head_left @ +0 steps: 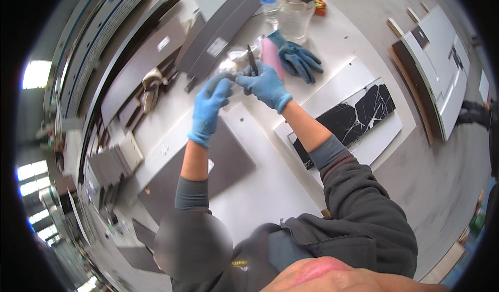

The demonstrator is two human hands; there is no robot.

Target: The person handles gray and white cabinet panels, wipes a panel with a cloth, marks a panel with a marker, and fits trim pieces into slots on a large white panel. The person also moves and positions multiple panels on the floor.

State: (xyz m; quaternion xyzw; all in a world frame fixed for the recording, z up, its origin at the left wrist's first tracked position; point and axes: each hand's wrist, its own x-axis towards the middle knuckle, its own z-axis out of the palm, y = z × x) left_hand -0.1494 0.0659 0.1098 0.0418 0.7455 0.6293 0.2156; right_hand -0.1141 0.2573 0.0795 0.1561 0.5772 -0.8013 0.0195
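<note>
Pale grey floor (pixel 416 193) runs past the right edge of a white tabletop (pixel 332 32), and a stack of white panels (pixel 436 73) stands beyond it. Two blue-gloved hands meet over the far half of the tabletop. I see the right hand (pixel 266 86) with its grip closed around a dark, pen-like tool (pixel 252 63), which points up and away from the wearer. On the left hand (pixel 209 105) the fingers are bent toward the right hand, close to a small dark piece; blur keeps me from telling whether that grip has hold of it.

Just past the right hand I make out a pink item (pixel 271 55) and a loose blue glove (pixel 300 62). Nearer the far edge stand a clear jug (pixel 295 21) and a plastic bottle (pixel 270 10). Toward the right edge, a black, white-veined panel (pixel 358 114) lies on a white board (pixel 384 137). Under the left forearm I see a grey-brown panel (pixel 228 154), lying flat; more dark panels (pixel 141 66) crowd the left side.
</note>
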